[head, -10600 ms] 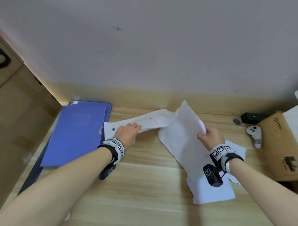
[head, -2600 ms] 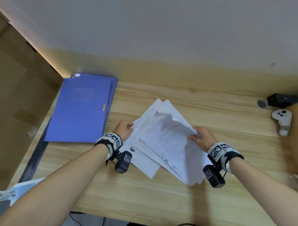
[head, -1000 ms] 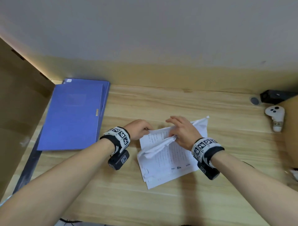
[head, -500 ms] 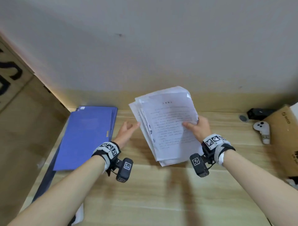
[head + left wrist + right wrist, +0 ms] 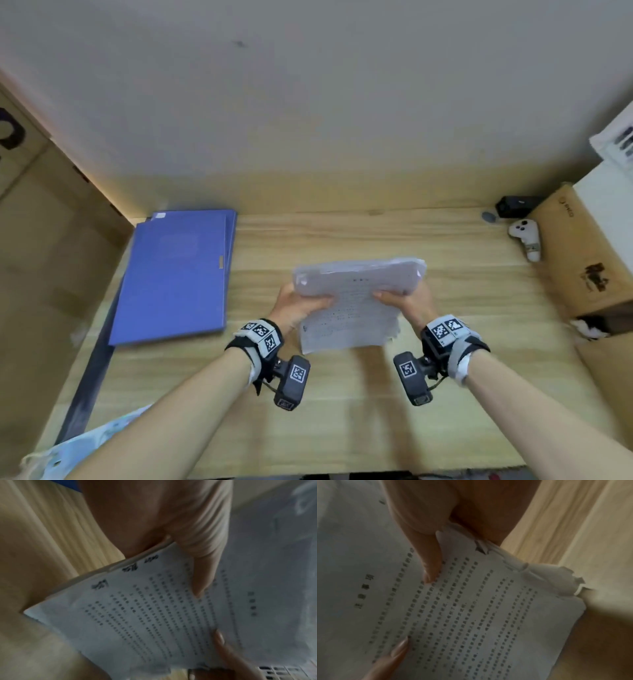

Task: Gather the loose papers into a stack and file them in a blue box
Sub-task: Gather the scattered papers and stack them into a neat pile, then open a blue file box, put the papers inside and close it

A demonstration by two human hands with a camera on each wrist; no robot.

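Room: a plain wall (image 5: 308, 102) stood behind the table; cardboard boxes (image 5: 589, 253) stood at the right edge and more cardboard at the left.
Table: light wood (image 5: 342, 411), seen from above.
Box: the blue box (image 5: 174, 274) lay flat and closed at the far left corner, its long axis running from the near edge toward the wall.
Stack: the papers (image 5: 356, 298) were held above the middle of the table, apart from the box, their top bent over toward the wall.
Key relation: the box lay to the left of both hands, so the left hand was nearer to it; I judged that the stack must travel left and the box must first be opened.
Left hand: the left hand (image 5: 296, 308) gripped the left side of the stack, thumb (image 5: 202, 574) on the printed face.
Right hand: the right hand (image 5: 407, 301) gripped the right side, thumb (image 5: 428, 563) on top.
Small things: a white controller (image 5: 525, 238) and a black device (image 5: 517, 205) lay at the far right corner.
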